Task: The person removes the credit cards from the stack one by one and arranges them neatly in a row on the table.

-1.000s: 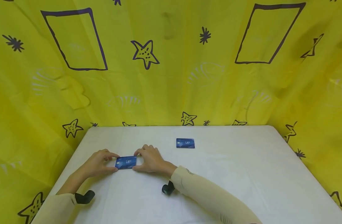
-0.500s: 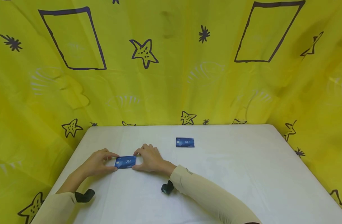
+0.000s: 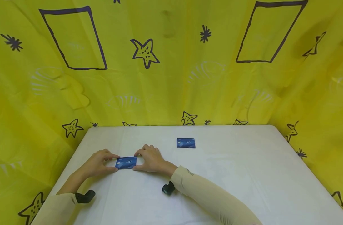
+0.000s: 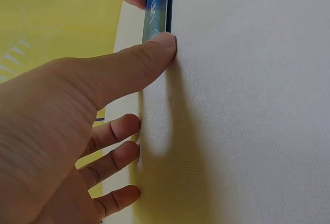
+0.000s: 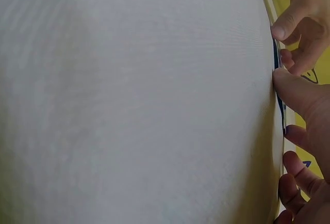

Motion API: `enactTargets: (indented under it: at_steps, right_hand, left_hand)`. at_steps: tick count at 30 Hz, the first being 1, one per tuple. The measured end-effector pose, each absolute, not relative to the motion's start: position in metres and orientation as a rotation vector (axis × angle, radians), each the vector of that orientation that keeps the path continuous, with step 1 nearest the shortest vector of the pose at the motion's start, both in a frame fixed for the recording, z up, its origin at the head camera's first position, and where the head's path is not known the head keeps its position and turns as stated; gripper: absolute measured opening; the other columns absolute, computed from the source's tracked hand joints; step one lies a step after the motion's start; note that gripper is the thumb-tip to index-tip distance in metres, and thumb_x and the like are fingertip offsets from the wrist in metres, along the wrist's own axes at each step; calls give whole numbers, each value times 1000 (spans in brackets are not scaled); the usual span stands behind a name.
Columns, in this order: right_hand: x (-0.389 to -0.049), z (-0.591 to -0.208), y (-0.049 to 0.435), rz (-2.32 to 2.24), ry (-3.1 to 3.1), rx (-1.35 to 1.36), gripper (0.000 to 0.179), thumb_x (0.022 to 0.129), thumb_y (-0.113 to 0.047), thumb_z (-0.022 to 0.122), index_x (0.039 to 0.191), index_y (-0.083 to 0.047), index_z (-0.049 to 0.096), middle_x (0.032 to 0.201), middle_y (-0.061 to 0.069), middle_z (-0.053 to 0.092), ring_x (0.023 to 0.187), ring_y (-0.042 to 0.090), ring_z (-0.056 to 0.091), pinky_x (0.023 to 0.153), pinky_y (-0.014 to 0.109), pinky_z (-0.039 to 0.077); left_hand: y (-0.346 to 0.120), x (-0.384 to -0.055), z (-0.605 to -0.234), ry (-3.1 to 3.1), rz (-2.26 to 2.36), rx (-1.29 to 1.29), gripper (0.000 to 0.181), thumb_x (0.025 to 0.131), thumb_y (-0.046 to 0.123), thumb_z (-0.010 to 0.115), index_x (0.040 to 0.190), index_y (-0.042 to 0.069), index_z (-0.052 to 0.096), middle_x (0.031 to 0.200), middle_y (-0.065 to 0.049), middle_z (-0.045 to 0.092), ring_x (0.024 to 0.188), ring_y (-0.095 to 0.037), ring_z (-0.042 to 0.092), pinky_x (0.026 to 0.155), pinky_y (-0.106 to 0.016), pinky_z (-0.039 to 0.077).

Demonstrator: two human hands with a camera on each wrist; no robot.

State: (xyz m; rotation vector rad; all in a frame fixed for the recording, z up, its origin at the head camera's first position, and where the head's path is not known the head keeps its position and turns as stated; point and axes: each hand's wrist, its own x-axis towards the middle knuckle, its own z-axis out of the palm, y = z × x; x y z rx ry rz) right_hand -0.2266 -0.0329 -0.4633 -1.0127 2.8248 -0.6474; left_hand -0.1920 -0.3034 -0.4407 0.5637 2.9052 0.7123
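A blue VIP card lies face up on the white table, left of the middle. Thumb and index finger of my left hand pinch its left corners along the near and far edges. At the right corners, my right hand pinches it the same way. The left wrist view shows the left thumb pressing the near edge of the card, whose dark side looks thick; whether several cards are stacked I cannot tell. In the right wrist view only a thin dark strip of the card shows beside the right hand.
A second blue VIP card lies farther back and to the right on the white table. A yellow curtain with star drawings hangs behind the table and along both sides. Dark wrist-worn pieces jut from the sleeves.
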Motion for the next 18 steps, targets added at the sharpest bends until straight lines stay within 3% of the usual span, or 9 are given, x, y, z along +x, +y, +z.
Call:
enactTargets:
  at_steps: [18]
  right_hand:
    - [-227,-462,-33,-656,2812,-1009,52,86,-53,79,128,-24,71,115,-1,58,95,14,46,79,26,35]
  left_hand:
    - [-304,-194,-442,2899,704,543,50,81,36,87,124,15,75,100,-1,61,95,-21,55,80,-40,48]
